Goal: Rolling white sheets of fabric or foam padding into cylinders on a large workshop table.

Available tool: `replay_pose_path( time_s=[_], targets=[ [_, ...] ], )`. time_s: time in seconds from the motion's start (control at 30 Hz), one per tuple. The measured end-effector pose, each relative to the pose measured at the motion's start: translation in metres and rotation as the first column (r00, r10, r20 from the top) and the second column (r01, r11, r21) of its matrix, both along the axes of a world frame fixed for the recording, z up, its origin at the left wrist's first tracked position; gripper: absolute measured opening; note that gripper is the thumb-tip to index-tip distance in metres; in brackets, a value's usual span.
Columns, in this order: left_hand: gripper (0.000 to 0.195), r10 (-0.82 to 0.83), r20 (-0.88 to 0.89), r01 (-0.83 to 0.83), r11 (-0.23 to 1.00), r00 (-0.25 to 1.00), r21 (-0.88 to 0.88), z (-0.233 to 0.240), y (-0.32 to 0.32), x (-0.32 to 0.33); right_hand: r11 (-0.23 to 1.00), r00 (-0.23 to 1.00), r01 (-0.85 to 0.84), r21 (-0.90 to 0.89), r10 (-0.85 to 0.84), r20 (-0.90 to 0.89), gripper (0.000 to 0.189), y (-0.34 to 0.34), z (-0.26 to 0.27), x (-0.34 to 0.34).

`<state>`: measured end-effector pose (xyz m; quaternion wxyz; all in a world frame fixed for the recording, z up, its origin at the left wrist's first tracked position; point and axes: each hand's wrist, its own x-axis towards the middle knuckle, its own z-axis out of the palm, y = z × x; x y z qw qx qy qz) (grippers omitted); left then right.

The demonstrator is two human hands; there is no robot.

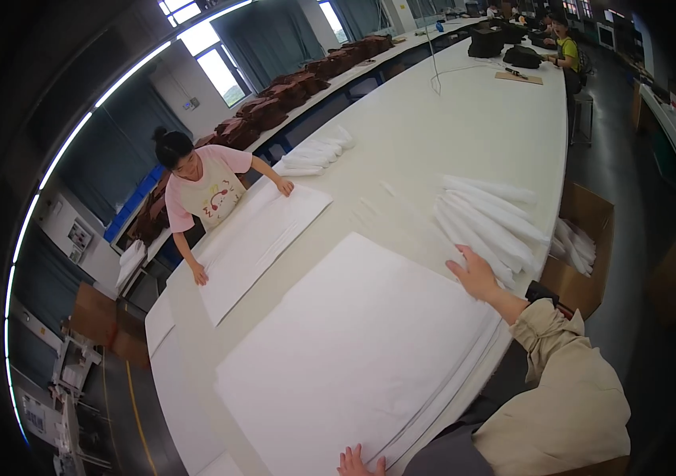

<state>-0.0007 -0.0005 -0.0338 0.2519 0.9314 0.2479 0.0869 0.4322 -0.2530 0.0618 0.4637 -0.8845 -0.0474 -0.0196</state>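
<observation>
A stack of large white sheets (338, 351) lies flat in front of me on a long pale table. At its near edge my left hand (363, 462) rests with spread fingers, partly cut off by the bottom of the picture. My right hand (477, 275) is over the stack's far right corner, fingers apart and nothing plainly held. Just beyond that hand lies a fanned row of white folded or rolled bundles (486, 223), perhaps of thin sheet material. Faint, blurred translucent streaks (388, 205) show on the tabletop left of the bundles.
Across the table (397, 143) a person (207, 178) has both hands on another white sheet stack (266, 250). More white bundles (317, 153) lie beyond. A cardboard box (581, 285) with white material stands by the right edge. Dark bundles (486, 43) and another person (568, 53) are farther off.
</observation>
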Motion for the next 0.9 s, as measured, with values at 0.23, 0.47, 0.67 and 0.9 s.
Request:
replay_pose_path(
  time_s=[0.23,0.47,0.67,0.9],
  targets=[
    [0.073,0.043,-0.153,-0.049,0.998,0.987,-0.039,-0.017,-0.001,-0.003,0.691,0.977,0.168,-0.703,-0.21,0.027,0.062,-0.124,0.005,0.086],
    [0.049,0.045,-0.065,-0.039,0.994,0.997,0.098,-0.015,0.002,-0.004,0.804,0.777,0.319,-0.502,0.081,0.625,0.05,-0.082,-0.038,0.051],
    [0.019,-0.061,0.163,0.013,0.959,0.985,0.282,-0.006,0.021,-0.01,0.76,0.761,-0.623,-0.182,0.644,0.081,0.018,0.04,-0.067,-0.087],
    [0.01,-0.022,0.22,-0.017,0.984,0.975,0.175,0.0,0.02,-0.007,0.51,0.513,-0.858,0.053,0.854,0.084,0.023,0.132,-0.07,-0.202]
  ],
)
